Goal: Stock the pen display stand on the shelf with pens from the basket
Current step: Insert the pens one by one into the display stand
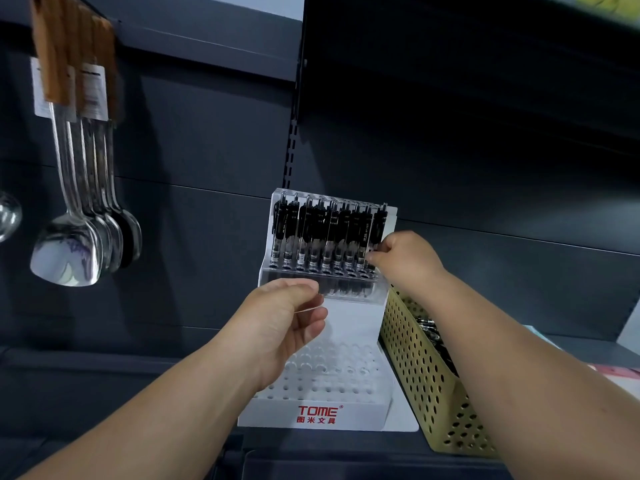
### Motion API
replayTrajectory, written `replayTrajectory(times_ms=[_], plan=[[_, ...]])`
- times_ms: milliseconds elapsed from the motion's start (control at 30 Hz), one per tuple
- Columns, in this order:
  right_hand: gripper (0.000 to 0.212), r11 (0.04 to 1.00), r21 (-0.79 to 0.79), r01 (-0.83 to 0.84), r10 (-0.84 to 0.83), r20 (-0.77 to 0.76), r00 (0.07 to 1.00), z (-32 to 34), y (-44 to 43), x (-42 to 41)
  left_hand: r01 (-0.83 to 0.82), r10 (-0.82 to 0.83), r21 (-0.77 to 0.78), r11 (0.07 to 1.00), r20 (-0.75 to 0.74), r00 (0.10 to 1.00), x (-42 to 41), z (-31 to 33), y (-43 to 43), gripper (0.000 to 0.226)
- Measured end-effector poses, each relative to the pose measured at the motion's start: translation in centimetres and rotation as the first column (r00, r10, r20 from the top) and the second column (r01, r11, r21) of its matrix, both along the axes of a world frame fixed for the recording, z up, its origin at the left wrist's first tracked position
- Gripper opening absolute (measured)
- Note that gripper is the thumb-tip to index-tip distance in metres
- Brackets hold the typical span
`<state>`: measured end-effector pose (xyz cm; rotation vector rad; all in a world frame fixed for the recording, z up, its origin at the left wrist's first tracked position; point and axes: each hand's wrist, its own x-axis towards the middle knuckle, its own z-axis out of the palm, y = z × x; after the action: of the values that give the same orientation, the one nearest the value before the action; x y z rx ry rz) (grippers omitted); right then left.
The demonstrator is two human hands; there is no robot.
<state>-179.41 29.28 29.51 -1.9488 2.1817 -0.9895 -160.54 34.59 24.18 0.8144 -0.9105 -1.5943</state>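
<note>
A clear acrylic pen display stand (349, 327) with a red TOME logo stands on the dark shelf. Its top row holds several black pens (322, 233) upright. The lower tiers show bare holes. My right hand (405, 254) pinches the rightmost black pen (377, 230) in the top row at its lower barrel. My left hand (287, 323) grips the front edge of the stand's upper tier, thumb on top. A yellow perforated basket (426, 386) sits right of the stand with more pens (429, 330) inside, partly hidden by my right forearm.
Several steel ladles and spoons (83, 237) hang from hooks at the left, with wooden handles and tags. A dark back panel and an upper shelf (485, 81) close in above. The shelf edge (311, 459) runs along the bottom.
</note>
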Motion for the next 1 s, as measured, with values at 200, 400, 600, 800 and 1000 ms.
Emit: replayTrajectory(times_ms=[200,400,600,800,1000], plan=[[0.037,0.996,-0.085,0.022,-0.011,0.123,0.992,0.7,-0.1,0.6,0.002,-0.002,-0.002,1.0,0.006,1.0,0.1,-0.2,-0.1,0.006],[0.021,0.996,-0.094,-0.001,0.015,0.15,0.989,0.2,-0.3,-0.2,0.005,-0.005,0.005,1.0,0.022,1.0,-0.2,-0.2,0.0,0.006],[0.024,0.987,-0.16,0.015,0.009,0.15,0.989,-0.2,1.2,-1.0,0.008,-0.007,-0.002,1.0,0.069,0.998,-0.7,-0.1,0.3,0.007],[0.023,0.987,0.024,0.159,-0.16,0.093,0.983,-2.0,4.7,-6.3,0.02,-0.012,-0.043,0.999,0.173,0.985,-1.7,-0.6,0.4,0.006],[0.078,0.739,0.635,0.225,-0.115,-0.21,0.971,-4.3,5.6,-9.3,0.073,-0.057,-0.058,0.996,0.238,0.97,-4.1,-1.2,0.7,0.003]])
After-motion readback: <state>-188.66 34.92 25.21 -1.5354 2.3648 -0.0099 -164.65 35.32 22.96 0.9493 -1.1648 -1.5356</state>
